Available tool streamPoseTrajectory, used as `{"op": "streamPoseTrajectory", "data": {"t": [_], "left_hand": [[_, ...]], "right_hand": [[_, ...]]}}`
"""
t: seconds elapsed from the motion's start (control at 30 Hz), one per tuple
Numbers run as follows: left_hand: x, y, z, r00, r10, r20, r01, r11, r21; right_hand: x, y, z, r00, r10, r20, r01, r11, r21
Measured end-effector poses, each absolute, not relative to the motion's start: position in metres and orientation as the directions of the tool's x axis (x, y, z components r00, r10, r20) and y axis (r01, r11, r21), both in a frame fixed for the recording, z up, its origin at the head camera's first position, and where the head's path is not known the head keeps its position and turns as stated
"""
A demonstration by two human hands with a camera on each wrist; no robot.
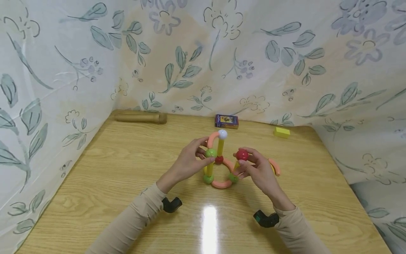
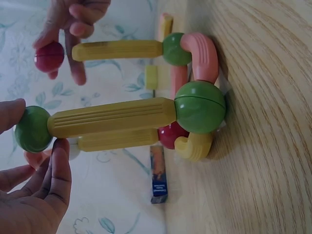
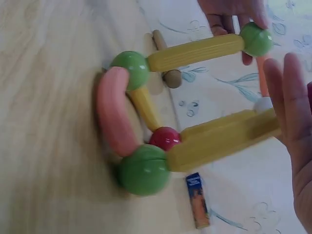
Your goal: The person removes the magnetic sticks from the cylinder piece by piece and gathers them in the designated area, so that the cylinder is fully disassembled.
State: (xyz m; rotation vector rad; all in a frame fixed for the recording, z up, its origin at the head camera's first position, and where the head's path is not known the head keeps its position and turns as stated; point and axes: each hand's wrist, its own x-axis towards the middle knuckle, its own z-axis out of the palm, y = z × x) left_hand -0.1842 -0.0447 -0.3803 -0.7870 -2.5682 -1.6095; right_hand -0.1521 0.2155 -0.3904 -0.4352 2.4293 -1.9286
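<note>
A toy frame of balls and rods stands on the table, its base a ring of pink curved pieces [image 1: 222, 184] and yellow ones joined by balls. Three yellow rods [image 2: 112, 117] rise from it. My left hand [image 1: 184, 164] pinches the green ball [image 1: 210, 152] atop the left rod between thumb and fingers. A pink curved piece [image 1: 211, 139] runs from that ball to the white ball [image 1: 222, 134] on the back rod. In my right hand [image 1: 261, 173] I hold a red ball [image 1: 242, 155]; the left wrist view shows it slightly apart from the top of the right rod.
Beyond my right hand lie a loose pink curved piece [image 1: 275, 167] and a yellow piece partly hidden. Along the back are a wooden stick [image 1: 139, 118], a small blue box [image 1: 226, 121] and a yellow block [image 1: 282, 132]. Floral cloth [image 1: 203, 70] hangs behind and at both sides.
</note>
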Motion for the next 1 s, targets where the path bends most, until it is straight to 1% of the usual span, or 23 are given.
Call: {"op": "streamPoseTrajectory", "data": {"t": [0.07, 0.13, 0.2, 0.27, 0.33, 0.4, 0.57, 0.7, 0.87, 0.93, 1.0], "left_hand": [[-0.185, -0.046, -0.379, -0.876, 0.406, 0.262, 0.413, 0.351, 0.840], [-0.186, -0.046, -0.378, -0.878, 0.404, 0.254, 0.408, 0.358, 0.840], [-0.187, -0.047, -0.377, -0.881, 0.403, 0.249, 0.403, 0.359, 0.842], [-0.187, -0.047, -0.377, -0.882, 0.400, 0.248, 0.398, 0.352, 0.848], [-0.186, -0.047, -0.379, -0.882, 0.403, 0.245, 0.392, 0.337, 0.856], [-0.185, -0.047, -0.380, -0.880, 0.409, 0.242, 0.390, 0.330, 0.860], [-0.181, -0.047, -0.381, -0.876, 0.421, 0.234, 0.390, 0.335, 0.858], [-0.181, -0.046, -0.380, -0.874, 0.426, 0.234, 0.392, 0.335, 0.857], [-0.183, -0.045, -0.378, -0.872, 0.431, 0.233, 0.398, 0.346, 0.850], [-0.185, -0.046, -0.379, -0.872, 0.428, 0.235, 0.401, 0.353, 0.845], [-0.187, -0.048, -0.379, -0.874, 0.423, 0.237, 0.400, 0.351, 0.847]], "right_hand": [[-0.158, 0.219, -0.386, -0.972, -0.179, 0.154, -0.197, 0.255, -0.947], [-0.172, 0.226, -0.384, -0.979, -0.121, 0.164, -0.198, 0.381, -0.903], [-0.193, 0.234, -0.384, -0.982, -0.058, 0.183, -0.185, 0.528, -0.829], [-0.217, 0.243, -0.387, -0.980, -0.014, 0.197, -0.156, 0.665, -0.731], [-0.240, 0.252, -0.391, -0.981, 0.019, 0.192, -0.112, 0.755, -0.646], [-0.257, 0.259, -0.395, -0.984, 0.041, 0.174, -0.068, 0.814, -0.577], [-0.281, 0.270, -0.407, -0.991, 0.093, 0.095, 0.041, 0.895, -0.445], [-0.289, 0.275, -0.418, -0.993, 0.114, 0.037, 0.090, 0.916, -0.392], [-0.295, 0.278, -0.427, -0.990, 0.136, -0.020, 0.133, 0.911, -0.390], [-0.295, 0.277, -0.427, -0.991, 0.130, -0.016, 0.126, 0.908, -0.398], [-0.294, 0.274, -0.424, -0.994, 0.108, 0.018, 0.091, 0.908, -0.409]]}}
